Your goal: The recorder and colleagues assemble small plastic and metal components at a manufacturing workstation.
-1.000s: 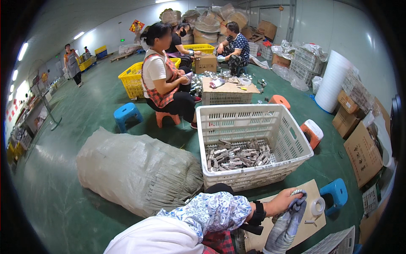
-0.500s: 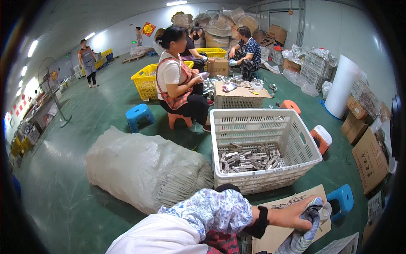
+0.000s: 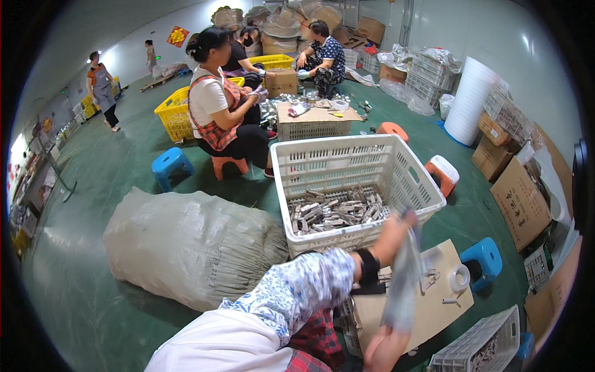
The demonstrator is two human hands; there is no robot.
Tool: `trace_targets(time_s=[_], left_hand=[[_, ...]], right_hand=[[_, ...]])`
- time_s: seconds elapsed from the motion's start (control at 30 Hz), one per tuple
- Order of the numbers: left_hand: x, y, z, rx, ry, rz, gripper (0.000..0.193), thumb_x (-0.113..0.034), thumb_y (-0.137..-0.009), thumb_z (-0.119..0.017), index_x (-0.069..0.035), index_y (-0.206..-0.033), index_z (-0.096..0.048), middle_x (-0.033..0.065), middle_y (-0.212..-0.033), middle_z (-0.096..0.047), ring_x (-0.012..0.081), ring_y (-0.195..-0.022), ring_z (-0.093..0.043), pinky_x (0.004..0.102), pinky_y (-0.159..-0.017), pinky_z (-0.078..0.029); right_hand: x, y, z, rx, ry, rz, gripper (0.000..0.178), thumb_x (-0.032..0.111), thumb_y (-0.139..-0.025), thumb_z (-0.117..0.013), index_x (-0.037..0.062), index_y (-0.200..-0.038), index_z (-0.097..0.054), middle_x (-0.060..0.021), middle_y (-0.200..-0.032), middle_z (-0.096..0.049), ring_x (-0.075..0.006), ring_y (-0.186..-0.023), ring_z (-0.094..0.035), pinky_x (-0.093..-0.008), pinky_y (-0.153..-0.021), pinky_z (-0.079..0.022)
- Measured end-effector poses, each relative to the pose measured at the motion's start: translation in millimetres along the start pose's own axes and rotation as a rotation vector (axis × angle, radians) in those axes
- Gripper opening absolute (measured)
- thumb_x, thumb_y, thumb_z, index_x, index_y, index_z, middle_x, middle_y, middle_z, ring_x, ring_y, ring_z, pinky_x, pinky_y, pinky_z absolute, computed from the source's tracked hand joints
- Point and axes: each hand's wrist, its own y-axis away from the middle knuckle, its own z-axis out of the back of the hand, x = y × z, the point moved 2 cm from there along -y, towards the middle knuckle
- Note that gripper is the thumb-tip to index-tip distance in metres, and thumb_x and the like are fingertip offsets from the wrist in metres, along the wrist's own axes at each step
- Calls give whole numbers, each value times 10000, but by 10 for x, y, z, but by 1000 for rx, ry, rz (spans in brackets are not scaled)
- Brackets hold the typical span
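Left hand (image 3: 393,238): fingers clenched on upper end of grey glove (image 3: 403,288). Glove, motion-blurred, runs lengthwise from those fingers down to right hand (image 3: 385,351); right fingers' grip: cannot tell.

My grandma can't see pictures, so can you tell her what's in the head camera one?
A person's left hand grips a blurred grey glove that runs down to their right hand, above a cardboard sheet. Nearby are a white crate of metal pieces and a bulging pale sack; farther back, three people sit working.
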Motion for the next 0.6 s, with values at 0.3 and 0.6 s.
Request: trace_targets(time_s=[0.3, 0.6], left_hand=[[-399, 1311, -390, 912, -534, -139, 414, -213, -889, -649, -37, -1242, -526, 170, -1307, -529, 300, -1170, -524, 389, -1012, -406], [181, 1985, 86, 1410, -309, 299, 390, -220, -1019, -485, -1, -1342, -483, 169, -1410, -461, 279, -1275, -464, 390, -1082, -341]], right_hand=[[405, 181, 285, 121, -274, -256, 525, 157, -984, -587, 20, -1435, -357, -113, -1341, -500, -224, -1169, -549, -365, -953, -486], [343, 1080, 1256, -403, -519, -452, 335, 87, -940, -638, 7, -1247, -531, -84, -1095, -622, -171, -975, -596, -320, -810, -501]])
